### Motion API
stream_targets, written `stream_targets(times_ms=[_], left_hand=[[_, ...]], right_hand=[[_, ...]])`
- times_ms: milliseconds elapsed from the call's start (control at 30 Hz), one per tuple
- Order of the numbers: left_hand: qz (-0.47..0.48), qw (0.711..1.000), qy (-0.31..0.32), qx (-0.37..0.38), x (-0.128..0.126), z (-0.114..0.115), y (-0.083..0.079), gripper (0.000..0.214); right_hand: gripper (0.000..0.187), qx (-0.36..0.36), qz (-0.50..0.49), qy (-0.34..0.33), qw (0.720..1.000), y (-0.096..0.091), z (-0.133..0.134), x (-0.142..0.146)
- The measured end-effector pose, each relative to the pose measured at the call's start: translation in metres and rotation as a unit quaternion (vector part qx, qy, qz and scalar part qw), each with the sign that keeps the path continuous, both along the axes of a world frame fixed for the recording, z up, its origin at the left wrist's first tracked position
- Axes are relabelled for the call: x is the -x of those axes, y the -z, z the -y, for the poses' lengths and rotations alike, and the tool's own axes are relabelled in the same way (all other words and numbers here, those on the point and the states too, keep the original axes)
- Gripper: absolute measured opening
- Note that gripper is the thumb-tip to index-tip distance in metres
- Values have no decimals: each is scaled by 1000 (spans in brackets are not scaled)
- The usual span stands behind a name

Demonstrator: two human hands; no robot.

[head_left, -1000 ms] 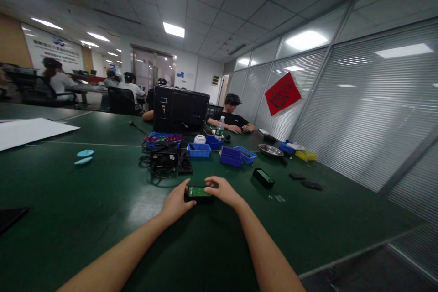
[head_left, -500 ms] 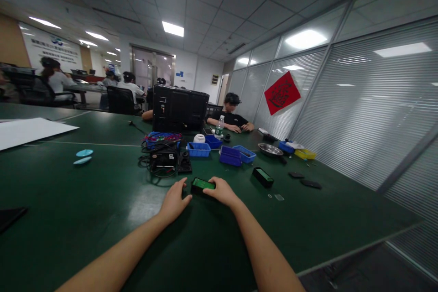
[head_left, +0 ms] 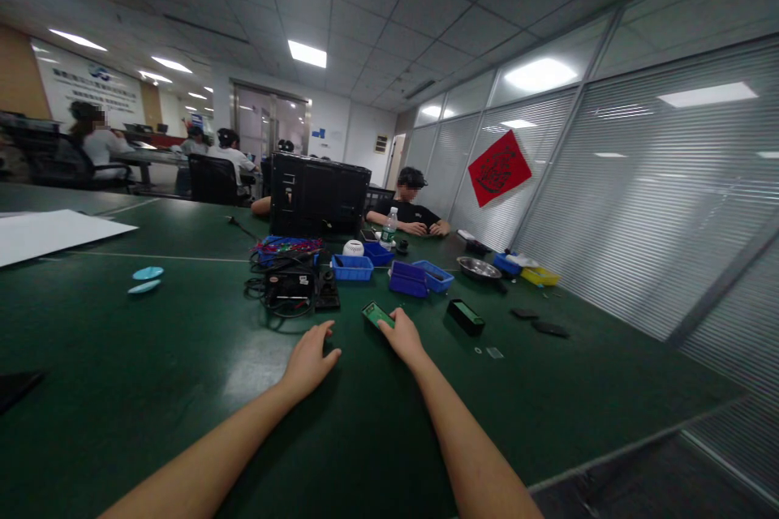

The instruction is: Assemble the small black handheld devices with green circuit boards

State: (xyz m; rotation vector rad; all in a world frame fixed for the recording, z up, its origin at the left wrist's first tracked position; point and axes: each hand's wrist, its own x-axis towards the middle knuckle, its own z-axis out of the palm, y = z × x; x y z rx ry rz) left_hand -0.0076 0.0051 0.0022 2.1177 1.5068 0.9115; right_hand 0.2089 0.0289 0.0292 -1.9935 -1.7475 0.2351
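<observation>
Black oblong box with green top (head_left: 376, 314) slants away leftward; I see the right hand (head_left: 405, 337) gripping its near end, the left hand (head_left: 307, 358) loosely spread, empty.

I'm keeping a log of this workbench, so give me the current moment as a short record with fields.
Left hand: fingers spread, holding nothing visible
Right hand: grips the near end of a green-topped black case, thumb on top
Second case: black, green-topped, right of that hand
Beyond the hands: blue bins, bottle
Surface: dark green table
</observation>
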Motion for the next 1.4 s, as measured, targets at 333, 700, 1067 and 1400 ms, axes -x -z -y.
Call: stream_targets(times_ms=[333,700,1067,1400], left_hand=[[-3,1000,-2,-6,0,0,-1,51],[-13,1000,4,-20,0,1,0,48],[-7,1000,7,-27,0,-1,2,48],[45,997,10,-56,0,-3,5,50]], right_hand=[[56,13,60,-90,994,-2,15,25],[37,4,128,7,992,-13,14,15],[43,-55,154,-50,985,-7,31,53],[25,8,-239,-113,964,9,10,37]])
